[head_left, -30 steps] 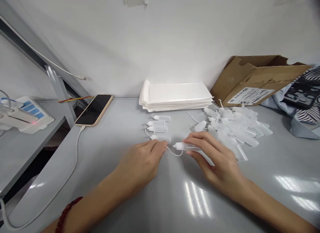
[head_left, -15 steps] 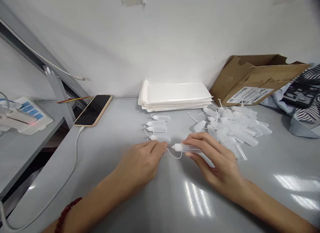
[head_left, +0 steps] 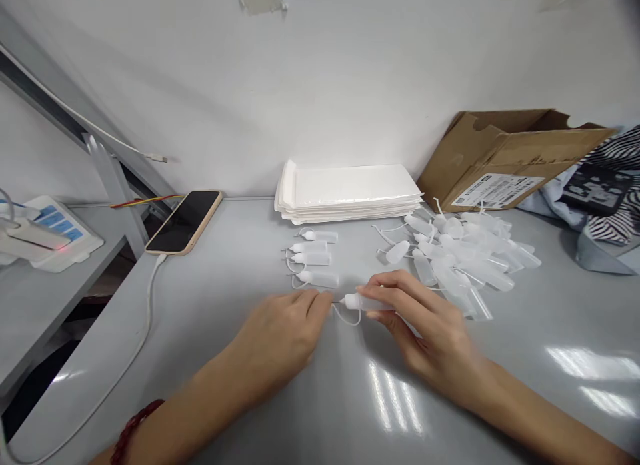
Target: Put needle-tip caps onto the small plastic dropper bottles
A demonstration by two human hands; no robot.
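My right hand grips a small translucent needle-tip bottle by its body, the needle pointing left. Opposite it, my left hand is closed in a pinch at the needle's end. A thin white strap loops from the bottle's neck to my left fingertips; whatever sits at its end is hidden by them. Just beyond my left hand lie several similar bottles in a column, needles facing left. To the right of my right hand is a loose pile of such bottles.
A stack of white padded envelopes lies against the wall. An open cardboard box stands behind the pile, with clothing beside it. On the left are a charging phone, its white cable and a power strip.
Both hands and the held bottle have shifted slightly toward me, uncovering the nearest bottle of the column. The right hand's grip is now nearer the bottle's neck.
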